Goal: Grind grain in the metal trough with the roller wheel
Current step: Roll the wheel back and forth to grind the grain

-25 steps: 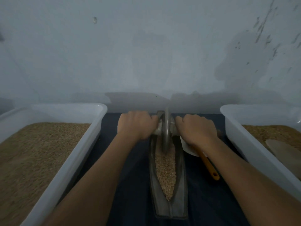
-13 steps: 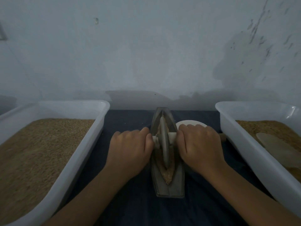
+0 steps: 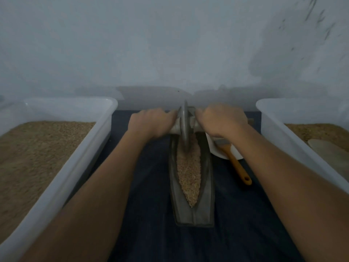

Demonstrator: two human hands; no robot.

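both hands on the roller's axle at the trough's far end

left hand (image 3: 149, 122) curls round the pale axle handle on its side of the grey metal roller wheel (image 3: 184, 127); right hand (image 3: 220, 120) grips the opposite end the same way. between the two hands the wheel stands upright on edge in the long, boat-shaped grey metal trough (image 3: 192, 214), at its end farthest from the person. tan grain (image 3: 188, 173) fills the trough's groove nearer than the hands. just under the right wrist an orange-handled brush (image 3: 238, 167) lies across a white dish (image 3: 217, 151). outside each forearm sits a white plastic tub (image 3: 79, 154) of brown grain, on dark blue cloth (image 3: 151, 214).
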